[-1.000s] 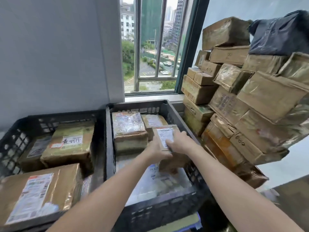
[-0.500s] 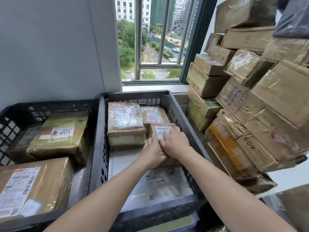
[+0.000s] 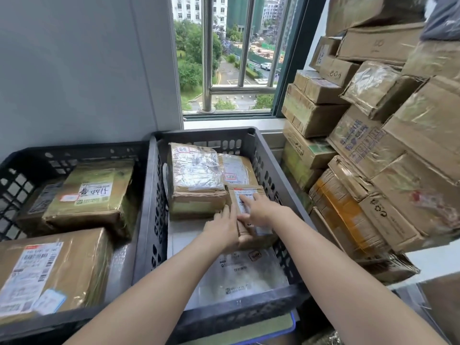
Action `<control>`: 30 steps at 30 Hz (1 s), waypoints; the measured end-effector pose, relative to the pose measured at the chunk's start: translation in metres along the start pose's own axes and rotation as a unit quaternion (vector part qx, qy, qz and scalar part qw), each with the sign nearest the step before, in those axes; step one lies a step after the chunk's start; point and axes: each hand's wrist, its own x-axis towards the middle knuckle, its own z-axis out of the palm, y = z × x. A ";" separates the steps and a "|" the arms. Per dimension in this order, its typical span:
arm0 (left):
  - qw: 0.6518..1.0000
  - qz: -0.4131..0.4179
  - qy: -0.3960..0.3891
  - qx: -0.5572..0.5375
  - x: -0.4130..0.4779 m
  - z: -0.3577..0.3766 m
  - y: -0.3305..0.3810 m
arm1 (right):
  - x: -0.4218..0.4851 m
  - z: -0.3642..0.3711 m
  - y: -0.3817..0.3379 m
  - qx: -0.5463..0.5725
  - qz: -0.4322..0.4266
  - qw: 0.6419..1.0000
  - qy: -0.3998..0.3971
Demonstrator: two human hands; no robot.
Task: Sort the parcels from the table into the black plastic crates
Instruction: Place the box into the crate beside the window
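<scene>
A small brown cardboard parcel with a white shipping label (image 3: pixel 245 210) lies inside the right-hand black perforated plastic crate (image 3: pixel 270 168), against its right wall. The left hand (image 3: pixel 222 226) cups the parcel's near left edge, fingers curled against the cardboard. The right hand (image 3: pixel 258 207) lies flat on top, fingers stretched over the label and pressing down rather than closed around anything.

Just beyond the left fingertips, touching the small parcel's left side, sits a taller brown box wrapped in clear tape with a worn label (image 3: pixel 196 180). Past the right fingertips, toward the crate's far wall, a flatter brown parcel with a red-and-white sticker (image 3: pixel 235 168) is wedged beside that taller box. Beneath both wrists a flat grey-white plastic mailer bag (image 3: pixel 245 272) covers the crate floor.

Left of the left forearm stands a second black perforated crate (image 3: pixel 74 151), holding a greenish-brown taped box with handwriting on its label (image 3: pixel 93 195) and a large brown box with a barcode label (image 3: pixel 49 272). Right of the right forearm, a leaning stack of brown cardboard cartons (image 3: pixel 373 155) rises beside the barred window (image 3: pixel 229 56).
</scene>
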 end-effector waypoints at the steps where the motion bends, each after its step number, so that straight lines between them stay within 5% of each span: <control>1: 1.000 0.001 0.007 0.008 -0.001 -0.003 0.000 | -0.001 -0.004 0.001 0.008 -0.003 1.000 0.002; 19: 0.984 -0.051 0.093 0.141 -0.064 -0.049 -0.029 | -0.041 -0.035 -0.019 -0.026 -0.078 0.993 0.084; 30: 0.966 -0.110 0.192 0.136 -0.173 -0.105 -0.102 | -0.100 -0.068 -0.151 -0.087 -0.110 0.961 0.240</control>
